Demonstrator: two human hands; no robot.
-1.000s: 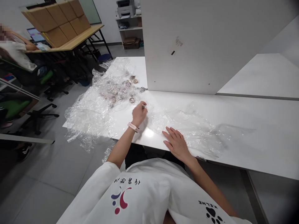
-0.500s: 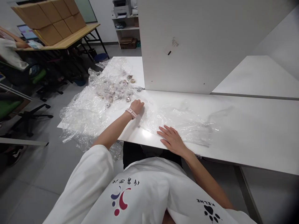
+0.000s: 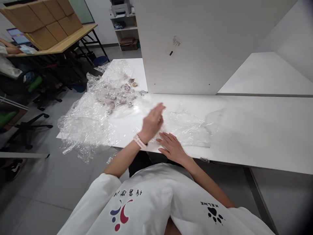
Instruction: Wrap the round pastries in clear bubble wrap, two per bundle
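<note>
A flat sheet of clear plastic film (image 3: 193, 127) lies on the white table in front of me. My right hand (image 3: 171, 147) rests palm down at the film's near left edge, fingers spread. Above the film's left side is my left hand (image 3: 152, 123), slightly smeared by motion, with its fingers stretched forward and nothing visible in them. A pale pink band circles that wrist. To the left, a large crumpled heap of clear plastic wrap (image 3: 83, 120) spreads over the table. Among it lie several small round brownish things (image 3: 127, 87), whose kind I cannot make out.
An upright white panel (image 3: 186, 49) stands along the table's far side. Part of the plastic heap hangs over the left table edge. Beyond are a wooden desk with cardboard boxes (image 3: 46, 23), a seated person's arm (image 3: 11, 47), office chairs and a shelf with a printer (image 3: 121, 8).
My left hand has come off the table beside the heap and moved right and nearer to me, its fingers straightening. My right hand stays flat on the film. The view has shifted slightly.
</note>
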